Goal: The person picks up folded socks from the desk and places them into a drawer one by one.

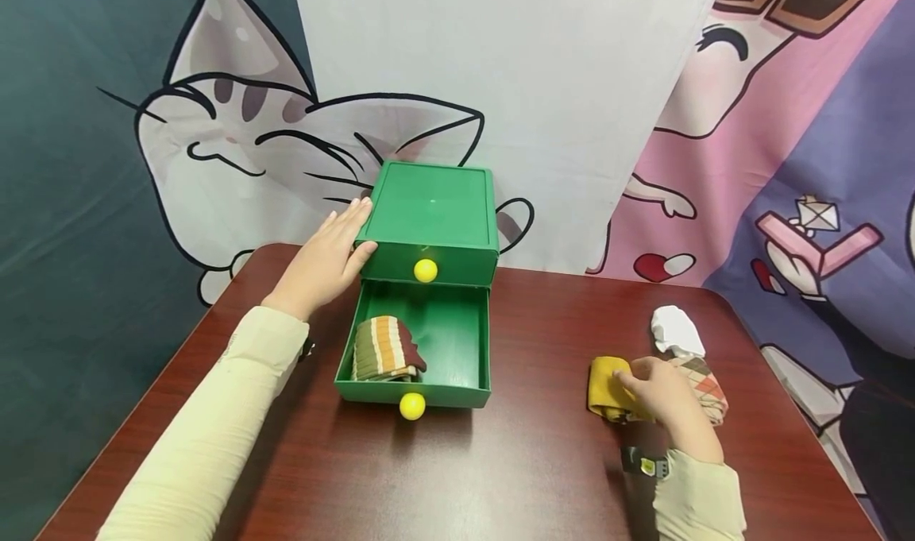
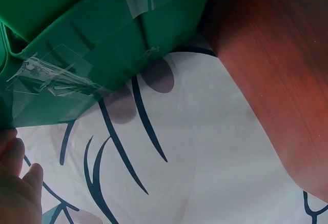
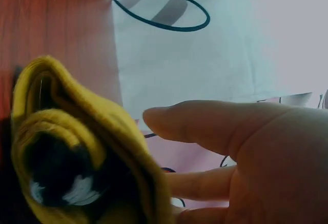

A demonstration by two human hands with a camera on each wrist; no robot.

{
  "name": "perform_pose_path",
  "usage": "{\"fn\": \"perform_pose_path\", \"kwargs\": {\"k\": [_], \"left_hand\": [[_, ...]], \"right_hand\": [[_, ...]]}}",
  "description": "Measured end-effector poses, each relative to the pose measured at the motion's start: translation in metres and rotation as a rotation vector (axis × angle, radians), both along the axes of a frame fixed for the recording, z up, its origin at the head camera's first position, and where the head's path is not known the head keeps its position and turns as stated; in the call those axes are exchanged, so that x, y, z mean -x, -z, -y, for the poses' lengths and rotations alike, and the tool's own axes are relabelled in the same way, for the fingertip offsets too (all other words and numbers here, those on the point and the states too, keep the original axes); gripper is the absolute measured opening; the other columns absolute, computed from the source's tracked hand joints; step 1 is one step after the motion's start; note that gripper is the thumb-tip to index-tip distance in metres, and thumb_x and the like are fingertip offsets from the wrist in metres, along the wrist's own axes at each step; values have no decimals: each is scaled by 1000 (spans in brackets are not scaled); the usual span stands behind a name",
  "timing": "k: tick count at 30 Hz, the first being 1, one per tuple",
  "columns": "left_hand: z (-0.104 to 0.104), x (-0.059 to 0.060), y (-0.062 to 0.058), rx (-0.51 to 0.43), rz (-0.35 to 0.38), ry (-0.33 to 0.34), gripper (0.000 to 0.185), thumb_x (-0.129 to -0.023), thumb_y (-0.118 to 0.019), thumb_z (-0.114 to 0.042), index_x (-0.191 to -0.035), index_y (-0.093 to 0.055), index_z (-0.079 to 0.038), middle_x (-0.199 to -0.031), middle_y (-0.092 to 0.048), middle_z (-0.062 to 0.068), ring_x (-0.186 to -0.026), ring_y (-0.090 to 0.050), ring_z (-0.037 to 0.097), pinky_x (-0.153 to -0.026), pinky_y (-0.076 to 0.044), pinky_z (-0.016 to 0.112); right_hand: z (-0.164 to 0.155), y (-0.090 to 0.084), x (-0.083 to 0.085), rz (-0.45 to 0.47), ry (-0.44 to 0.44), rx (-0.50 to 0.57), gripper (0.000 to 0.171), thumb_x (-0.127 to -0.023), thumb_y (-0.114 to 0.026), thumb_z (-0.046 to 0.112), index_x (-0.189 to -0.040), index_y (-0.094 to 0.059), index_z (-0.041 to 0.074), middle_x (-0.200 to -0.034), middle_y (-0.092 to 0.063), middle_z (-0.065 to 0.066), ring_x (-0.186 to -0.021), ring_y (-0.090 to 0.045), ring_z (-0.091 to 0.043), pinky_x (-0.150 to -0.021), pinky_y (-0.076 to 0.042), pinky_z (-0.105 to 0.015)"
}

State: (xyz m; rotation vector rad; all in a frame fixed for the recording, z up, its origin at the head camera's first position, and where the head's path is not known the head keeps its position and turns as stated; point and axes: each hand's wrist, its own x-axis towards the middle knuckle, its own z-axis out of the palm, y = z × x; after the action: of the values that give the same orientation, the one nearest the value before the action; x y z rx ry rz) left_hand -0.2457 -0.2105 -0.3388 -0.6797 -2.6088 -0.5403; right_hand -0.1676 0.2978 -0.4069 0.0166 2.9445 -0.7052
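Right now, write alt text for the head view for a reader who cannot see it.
A person's right hand grips a yellow sock on a brown table, while the left hand rests against a green drawer box. Its lower drawer is open, holding a striped sock; white and argyle socks lie beside the right hand.
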Motion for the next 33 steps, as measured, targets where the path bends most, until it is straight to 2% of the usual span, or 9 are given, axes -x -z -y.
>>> {"fn": "perform_pose_path", "kwargs": {"k": [3, 6, 10, 24, 33], "left_hand": [[-1, 1, 1, -6, 1, 2, 64, -109, -47, -33, -159, -26, 2, -164, -28, 17, -153, -23, 32, -127, -10, 44], [-1, 1, 2, -10, -2, 4, 64, -109, -47, -33, -159, -26, 3, -164, -28, 17, -153, -23, 32, -127, -11, 45], [-1, 0, 2, -12, 2, 4, 65, -109, -47, -33, -159, -26, 2, -164, -28, 17, -153, -22, 31, -127, -12, 46], [-1, -1, 1, -19, -1, 5, 65, -109, -48, -32, -159, -26, 2, -164, -27, 18, -154, -21, 30, -127, -12, 47], [-1, -1, 1, -19, -2, 2, 64, -109, -49, -32, -159, -26, 2, -164, -28, 18, -154, -22, 30, -127, -11, 46]], "right_hand": [[-2, 3, 0, 33, 5, -1, 58, -95, -68, 32, -117, -60, -20, -110, -66, -35, -102, -62, -49, -89, -52, -59], [-2, 7, 1, 71, 16, 13, 58, -92, -69, 35, -112, -62, -19, -96, -68, -27, -88, -63, -38, -77, -54, -48], [-1, 11, 2, 87, 33, 18, 55, -91, -70, 36, -106, -64, -17, -84, -65, -15, -78, -59, -28, -66, -50, -37], [-1, 13, 1, 64, 70, 60, 43, -91, -71, 34, -89, -68, -9, -73, -61, -8, -72, -56, -25, -61, -45, -33], [-1, 13, 2, 62, 75, 89, 48, -90, -73, 33, -100, -70, -14, -81, -67, -11, -77, -59, -26, -65, -47, -33]]}}
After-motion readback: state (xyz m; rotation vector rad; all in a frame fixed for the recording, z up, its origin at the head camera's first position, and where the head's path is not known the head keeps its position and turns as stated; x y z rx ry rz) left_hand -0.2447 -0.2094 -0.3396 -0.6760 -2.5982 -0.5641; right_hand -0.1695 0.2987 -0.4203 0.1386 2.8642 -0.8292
